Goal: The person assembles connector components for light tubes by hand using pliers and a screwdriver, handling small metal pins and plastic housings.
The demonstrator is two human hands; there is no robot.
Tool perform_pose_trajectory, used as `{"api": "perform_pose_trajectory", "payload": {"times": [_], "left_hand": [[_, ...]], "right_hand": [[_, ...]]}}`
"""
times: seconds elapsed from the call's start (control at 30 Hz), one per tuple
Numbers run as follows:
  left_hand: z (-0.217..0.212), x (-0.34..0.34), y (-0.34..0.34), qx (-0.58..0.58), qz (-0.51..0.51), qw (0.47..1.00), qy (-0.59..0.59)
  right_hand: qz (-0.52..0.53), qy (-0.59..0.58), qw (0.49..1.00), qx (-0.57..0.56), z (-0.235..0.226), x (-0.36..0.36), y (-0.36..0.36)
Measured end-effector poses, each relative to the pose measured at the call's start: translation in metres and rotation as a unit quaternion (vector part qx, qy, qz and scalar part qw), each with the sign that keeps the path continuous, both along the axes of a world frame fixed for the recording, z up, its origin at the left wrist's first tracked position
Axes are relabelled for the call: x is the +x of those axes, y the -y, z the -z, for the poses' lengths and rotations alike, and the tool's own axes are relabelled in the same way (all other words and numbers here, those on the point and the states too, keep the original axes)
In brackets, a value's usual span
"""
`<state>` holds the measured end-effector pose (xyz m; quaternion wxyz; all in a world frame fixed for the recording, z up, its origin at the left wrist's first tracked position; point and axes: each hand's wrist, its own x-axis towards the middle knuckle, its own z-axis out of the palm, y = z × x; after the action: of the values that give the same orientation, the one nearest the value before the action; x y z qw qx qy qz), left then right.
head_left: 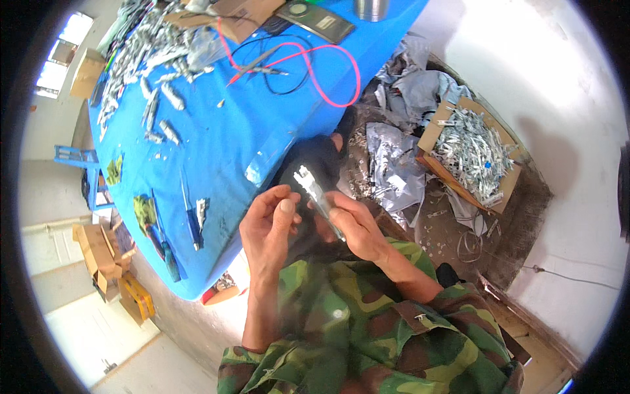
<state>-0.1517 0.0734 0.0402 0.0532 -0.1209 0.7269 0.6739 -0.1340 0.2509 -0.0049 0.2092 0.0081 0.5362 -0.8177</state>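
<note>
My right hand (359, 226) grips a slim grey-white device part (315, 190) with a jagged white upper end, held at a slant above my lap. Beside it, my left hand (268, 226) is half curled, thumb and fingers apart, with nothing visible in it. The lower end of the part pokes out below my right fingers. On the blue-covered table (223, 144) to the left lie a screwdriver with a blue handle (193, 226), a similar white part (201, 213) next to it, and another screwdriver with a dark teal handle (170, 261).
Many grey-white parts (147, 49) pile up at the table's far left. A pink-red cable (357, 72) with probes and a dark flat device (315, 23) lie at the far side. A cardboard box (430, 167) full of white pieces stands on the right, near silvery bags (394, 164).
</note>
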Motion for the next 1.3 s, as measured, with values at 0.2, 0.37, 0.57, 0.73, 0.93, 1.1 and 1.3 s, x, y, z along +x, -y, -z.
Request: {"api": "perform_pose_trajectory", "payload": {"times": [0.2,0.37,0.57,0.73,0.93,1.1,1.3], "left_hand": [[0.007,0.007,0.035,0.033,0.002,0.999,-0.022],[0.013,0.018,0.051,0.057,0.005,0.998,0.010],[0.018,0.027,0.050,0.076,-0.019,0.997,0.009],[0.025,0.032,0.049,0.104,-0.037,0.994,-0.004],[0.023,0.036,0.039,0.108,-0.064,0.992,-0.016],[0.019,0.030,0.054,0.082,-0.148,0.985,-0.046],[0.014,0.020,0.064,0.102,-0.130,0.985,-0.054]], "right_hand": [[-0.070,-0.062,0.993,0.078,-0.005,0.008,0.026],[-0.070,-0.114,0.979,0.152,-0.012,0.011,0.041],[-0.021,-0.209,0.954,0.215,0.005,0.016,0.053],[-0.039,-0.205,0.955,0.211,0.008,0.019,0.052],[0.004,-0.257,0.930,0.262,0.009,0.019,0.051],[0.001,-0.269,0.914,0.303,0.009,0.020,0.044],[0.016,-0.199,0.951,0.235,0.022,0.021,0.036]]}}
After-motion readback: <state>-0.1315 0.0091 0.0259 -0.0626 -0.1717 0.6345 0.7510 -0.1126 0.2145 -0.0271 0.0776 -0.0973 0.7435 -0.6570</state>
